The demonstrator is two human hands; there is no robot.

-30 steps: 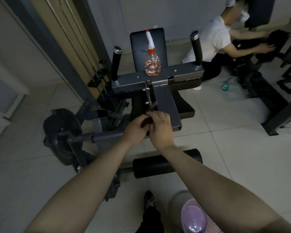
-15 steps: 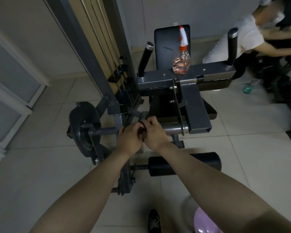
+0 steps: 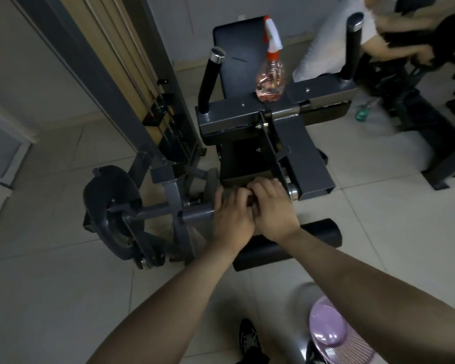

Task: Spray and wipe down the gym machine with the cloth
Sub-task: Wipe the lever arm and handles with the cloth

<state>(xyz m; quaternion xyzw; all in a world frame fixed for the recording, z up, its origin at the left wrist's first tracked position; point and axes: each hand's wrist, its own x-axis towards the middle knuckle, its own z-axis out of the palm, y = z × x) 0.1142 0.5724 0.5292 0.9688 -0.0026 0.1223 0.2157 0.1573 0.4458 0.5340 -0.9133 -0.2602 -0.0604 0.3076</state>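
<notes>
Head view, left hand (image 3: 231, 219), right hand (image 3: 272, 206), fingers curled over machine bar (image 3: 195, 213), cloth (image 3: 251, 204) barely visible.

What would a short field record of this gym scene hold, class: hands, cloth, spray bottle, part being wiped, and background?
Left hand: curled over the horizontal bar
Right hand: curled over the same bar, touching the left
Cloth: only a dark sliver shows between the hands
Spray bottle: upright on the grey frame, untouched, pinkish liquid inside
Background: another person at a second machine; a green bottle on the floor tiles
</notes>
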